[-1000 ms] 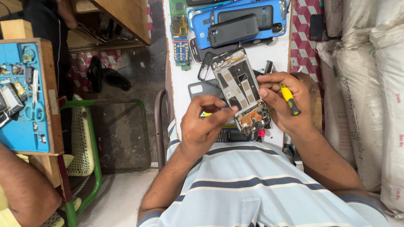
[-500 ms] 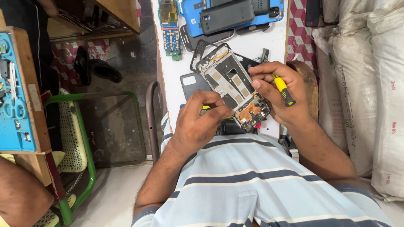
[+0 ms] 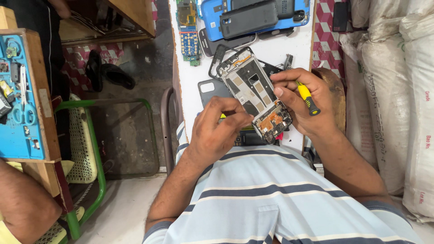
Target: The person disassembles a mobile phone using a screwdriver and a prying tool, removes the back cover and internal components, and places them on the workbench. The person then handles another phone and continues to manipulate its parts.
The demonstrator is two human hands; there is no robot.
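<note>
Left hand (image 3: 216, 131) pinches the near long edge of an opened phone frame (image 3: 255, 97), thumb and forefinger tips closed on it, other fingers curled under; a sliver of yellow shows just under those fingertips, too hidden to tell what it is; right hand (image 3: 305, 101) grips the far long edge of the same frame with thumb and forefinger, while the remaining fingers clench a small yellow-and-black screwdriver (image 3: 307, 97) lying across the palm, tip pointing away from the frame; so the phone frame sits between both sets of fingers, tilted diagonally, raised just above the white counter (image 3: 192, 86), back removed, metal shields and a dark battery bay exposed, orange flex and small board at the end nearest the body; just beyond the left fingers lies a grey back cover (image 3: 211, 90) flat on the counter; just beyond the frame's far end, a black bezel (image 3: 217, 61) and other dark parts; further past the fingers, a green circuit board (image 3: 187, 31) and a blue tray (image 3: 212, 18) carrying dark phone bodies; right of the right fingers, stacked white sacks (image 3: 393, 90); well left of the left fingers, a green-framed chair (image 3: 92, 149), a pair of black sandals (image 3: 106, 72) on the floor, and a blue tool board (image 3: 18, 99) with scissors; another person's arm (image 3: 25, 205) at lower left corner, touching nothing seen.
</note>
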